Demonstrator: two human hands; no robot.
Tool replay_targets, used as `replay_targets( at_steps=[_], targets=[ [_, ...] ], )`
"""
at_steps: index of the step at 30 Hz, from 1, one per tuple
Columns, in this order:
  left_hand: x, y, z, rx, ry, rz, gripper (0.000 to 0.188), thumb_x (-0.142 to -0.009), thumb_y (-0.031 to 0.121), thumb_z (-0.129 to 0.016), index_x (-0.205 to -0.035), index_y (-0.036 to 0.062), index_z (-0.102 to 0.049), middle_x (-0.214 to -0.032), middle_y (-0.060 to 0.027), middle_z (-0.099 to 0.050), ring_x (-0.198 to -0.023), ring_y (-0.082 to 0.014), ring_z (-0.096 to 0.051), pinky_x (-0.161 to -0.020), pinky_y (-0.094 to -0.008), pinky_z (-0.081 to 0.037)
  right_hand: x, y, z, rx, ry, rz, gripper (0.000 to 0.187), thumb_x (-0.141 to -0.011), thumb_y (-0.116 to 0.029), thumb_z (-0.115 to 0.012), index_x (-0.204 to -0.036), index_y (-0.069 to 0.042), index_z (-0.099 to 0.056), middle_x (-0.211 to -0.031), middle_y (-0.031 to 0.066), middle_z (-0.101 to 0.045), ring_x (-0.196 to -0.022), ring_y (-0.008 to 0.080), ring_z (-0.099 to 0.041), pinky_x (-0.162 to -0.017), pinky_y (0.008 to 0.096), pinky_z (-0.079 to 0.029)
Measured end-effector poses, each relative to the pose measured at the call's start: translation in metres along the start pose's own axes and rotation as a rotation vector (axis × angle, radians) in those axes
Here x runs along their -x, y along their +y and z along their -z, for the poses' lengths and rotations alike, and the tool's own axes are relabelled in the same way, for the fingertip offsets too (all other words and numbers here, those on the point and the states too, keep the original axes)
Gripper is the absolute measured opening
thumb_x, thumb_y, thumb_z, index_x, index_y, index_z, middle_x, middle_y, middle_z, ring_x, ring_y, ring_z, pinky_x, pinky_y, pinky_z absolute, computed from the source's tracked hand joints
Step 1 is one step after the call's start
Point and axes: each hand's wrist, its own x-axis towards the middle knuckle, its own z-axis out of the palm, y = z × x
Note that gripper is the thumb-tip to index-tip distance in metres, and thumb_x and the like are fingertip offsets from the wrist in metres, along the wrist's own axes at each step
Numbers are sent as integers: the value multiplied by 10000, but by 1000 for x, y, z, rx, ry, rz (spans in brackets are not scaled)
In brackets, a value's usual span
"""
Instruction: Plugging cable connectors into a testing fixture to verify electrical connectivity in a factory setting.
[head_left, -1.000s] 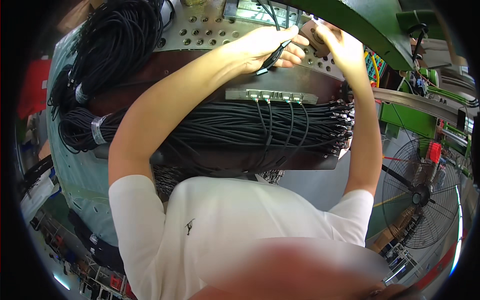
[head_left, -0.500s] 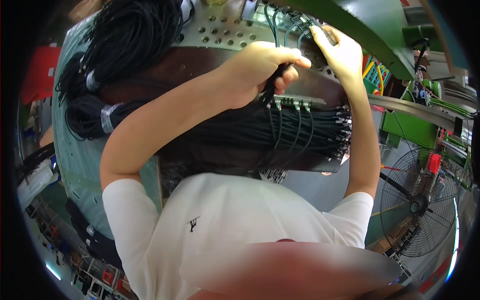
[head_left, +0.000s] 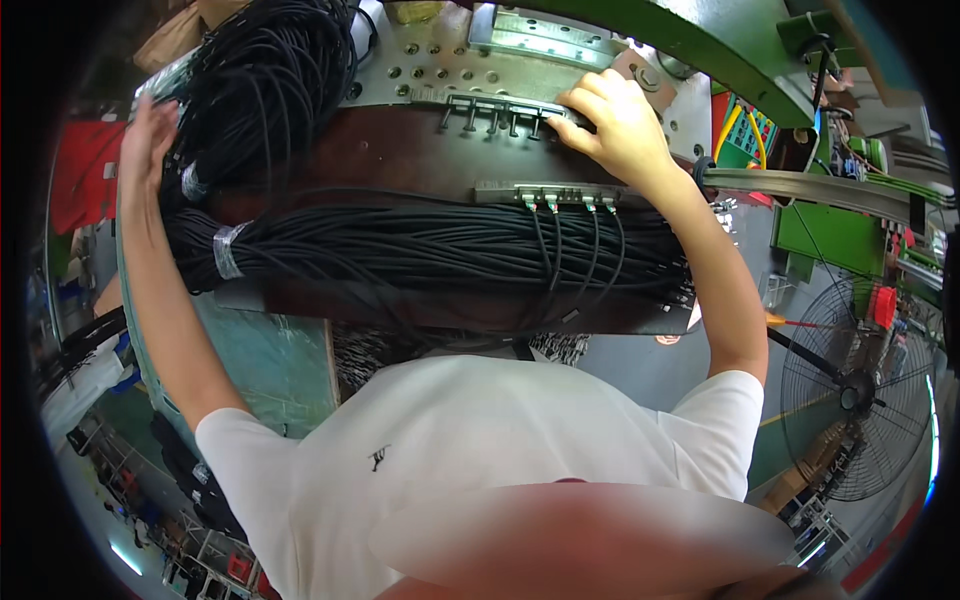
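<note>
My left hand (head_left: pixel 150 142) is at the far left, fingers apart, beside a big heap of black cables (head_left: pixel 275 85). No cable shows in its grip. My right hand (head_left: pixel 618 130) closes around the right end of a dark metal fixture bar (head_left: pixel 480 108) with several short pins sticking out toward me. That bar lies along the back edge of the dark red-brown board (head_left: pixel 400 150). Nearer me, a second slotted metal bar (head_left: pixel 500 190) holds several cable ends with small metal connectors (head_left: pixel 552 203). Beneath it stretches a long bundle of black cables (head_left: pixel 400 240), tied with clear wrap (head_left: pixel 227 250).
Behind the board stands a perforated metal plate (head_left: pixel 440 68) with a raised metal block (head_left: pixel 550 42). A green machine frame (head_left: pixel 700 35) overhangs the back right. A green button panel (head_left: pixel 745 135) and a black floor fan (head_left: pixel 850 395) are to the right.
My left hand has let go of the cables and swung far left to the heap. My right hand has brought the pinned bar from the metal block down to the board's back edge.
</note>
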Motion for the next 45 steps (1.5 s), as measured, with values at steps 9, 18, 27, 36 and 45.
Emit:
replay_targets(
  at_steps=[9,18,27,36,45],
  targets=[
    [260,-48,-131,-343,-1451,-66,318,-976,209,-511,-1059,-28,-707,-829,-107,-712,-667,-134,-651,-612,-254,-526,73,-29,2,-486,-134,-153,199,-872,-126,-682,-1064,-74,-692,-946,67,-638,-944,255,-609,-819,361,-501],
    [326,-15,-214,167,-1401,433,479,-1060,387,-388,-985,-28,-615,-722,-70,-662,-583,-157,-576,-642,-282,-499,-27,11,13,-552,232,-112,209,-917,-164,-634,-1022,3,-701,-928,130,-695,-865,214,-650,-788,335,-524],
    [200,-7,-302,233,-1278,176,381,-1000,323,-520,-1142,-16,-621,-877,-104,-660,-765,-228,-642,-702,-344,-514,-76,124,-12,-26,-65,-224,164,-874,-138,-630,-985,-41,-701,-920,144,-695,-835,270,-662,-749,377,-527],
    [166,-3,-298,-637,-846,-1196,391,-994,332,-533,-1155,-14,-618,-877,-113,-667,-778,-246,-650,-714,-362,-517,-26,78,-23,462,261,38,144,-834,-119,-637,-959,-81,-698,-860,155,-677,-778,334,-656,-699,431,-527],
    [159,-13,-315,-810,-670,-1319,402,-989,342,-547,-1168,-12,-615,-878,-123,-674,-790,-263,-657,-726,-380,-520,-20,86,-36,301,286,-20,167,-839,-195,-688,-934,-59,-707,-822,140,-678,-733,339,-648,-687,430,-529]
  ],
)
